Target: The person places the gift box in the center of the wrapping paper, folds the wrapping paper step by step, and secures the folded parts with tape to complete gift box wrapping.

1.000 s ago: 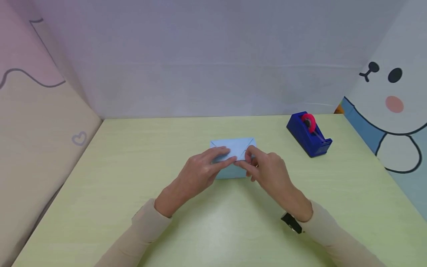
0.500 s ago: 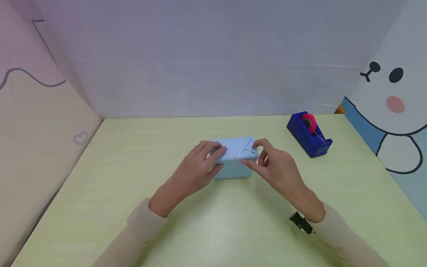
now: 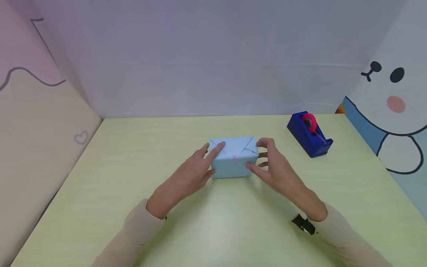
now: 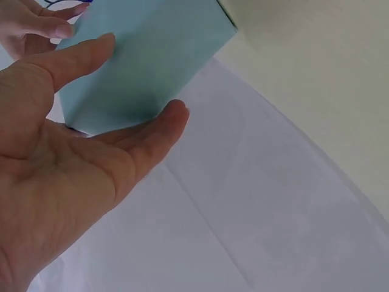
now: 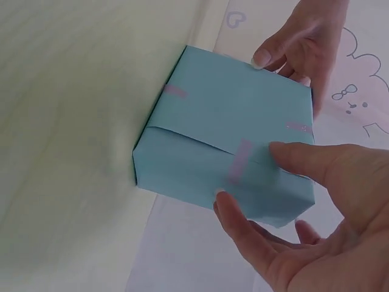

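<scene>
A box wrapped in light blue paper stands near the middle of the table, folded flaps forming triangles on its upper face. Pinkish tape strips run over its edges in the right wrist view. My left hand holds the left end, with the index finger stretched over the top and the thumb at the front face. At the opposite end, my right hand grips the box between a thumb on the front and fingers bent around the right side. The left wrist view shows the left thumb against the paper.
A blue tape dispenser with a red-cored roll stands at the back right of the pale green table. Behind the table rises a plain pale backdrop. Printed cartoon panels line both sides. A dark band sits at the right wrist.
Both hands have moved apart from the middle of the upper face to the box's two ends. The taped seam and right folds have come into view. The dispenser has not moved.
</scene>
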`<state>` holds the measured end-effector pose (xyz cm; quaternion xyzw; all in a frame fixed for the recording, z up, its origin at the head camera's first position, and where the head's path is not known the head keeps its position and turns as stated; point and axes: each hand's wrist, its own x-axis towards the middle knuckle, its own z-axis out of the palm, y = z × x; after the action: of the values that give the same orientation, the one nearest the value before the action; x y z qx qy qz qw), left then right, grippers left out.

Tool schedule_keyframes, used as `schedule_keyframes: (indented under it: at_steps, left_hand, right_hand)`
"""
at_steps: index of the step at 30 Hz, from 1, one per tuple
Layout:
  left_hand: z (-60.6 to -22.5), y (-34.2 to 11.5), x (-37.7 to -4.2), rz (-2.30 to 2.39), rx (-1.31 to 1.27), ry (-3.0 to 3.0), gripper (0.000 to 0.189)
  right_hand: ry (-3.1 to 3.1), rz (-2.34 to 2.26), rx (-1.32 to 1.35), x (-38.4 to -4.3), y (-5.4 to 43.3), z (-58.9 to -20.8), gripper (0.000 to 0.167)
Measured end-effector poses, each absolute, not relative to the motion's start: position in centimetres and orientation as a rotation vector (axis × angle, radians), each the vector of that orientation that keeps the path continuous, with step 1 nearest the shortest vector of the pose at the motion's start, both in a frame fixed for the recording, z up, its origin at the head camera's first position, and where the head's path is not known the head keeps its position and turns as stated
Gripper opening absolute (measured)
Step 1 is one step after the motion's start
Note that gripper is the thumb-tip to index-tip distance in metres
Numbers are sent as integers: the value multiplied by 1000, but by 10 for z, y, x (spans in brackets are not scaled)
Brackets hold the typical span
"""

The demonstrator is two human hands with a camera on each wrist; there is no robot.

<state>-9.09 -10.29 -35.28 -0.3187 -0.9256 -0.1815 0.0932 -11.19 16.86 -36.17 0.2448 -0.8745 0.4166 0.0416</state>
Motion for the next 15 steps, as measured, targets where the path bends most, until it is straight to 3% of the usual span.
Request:
schedule_keyframes:
  at_steps: [6, 15]
  left_hand:
    - [-355, -105, -93, -675, -1014, -2789, 81]
    - [-355, -110, -97, -815, -1021, -2812, 78]
  right_hand:
    - [-2746, 1346, 762, -118, 172, -369, 65]
    - [-2701, 1331, 827, -120, 174, -369, 49]
